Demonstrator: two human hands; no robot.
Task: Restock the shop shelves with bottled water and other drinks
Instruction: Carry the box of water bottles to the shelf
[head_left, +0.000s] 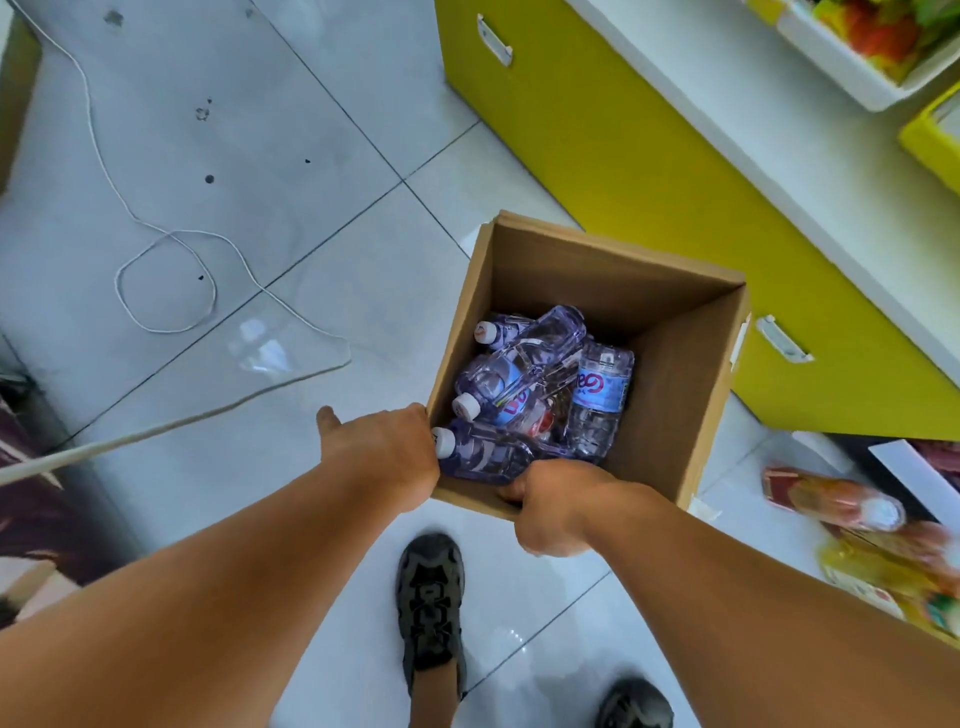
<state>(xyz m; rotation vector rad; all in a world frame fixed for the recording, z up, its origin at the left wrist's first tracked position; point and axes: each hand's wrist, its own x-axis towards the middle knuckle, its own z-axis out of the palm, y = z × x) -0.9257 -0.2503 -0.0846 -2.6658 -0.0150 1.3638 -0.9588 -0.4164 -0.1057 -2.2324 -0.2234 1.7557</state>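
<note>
Over tiled floor: both hands (left hand (384, 452), right hand (553, 506)) grip cardboard box (675, 364) holding water bottles (540, 389).

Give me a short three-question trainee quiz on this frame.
1. True or false: the water bottles stand upright in the cardboard box.
2. Which hands grip the box's near edge? A) left only B) right only C) both
3. Fill in: the white cord lies looped on the ____.

Key: 1 false, they lie jumbled on their sides. 2 C, left hand and right hand. 3 floor.
</note>
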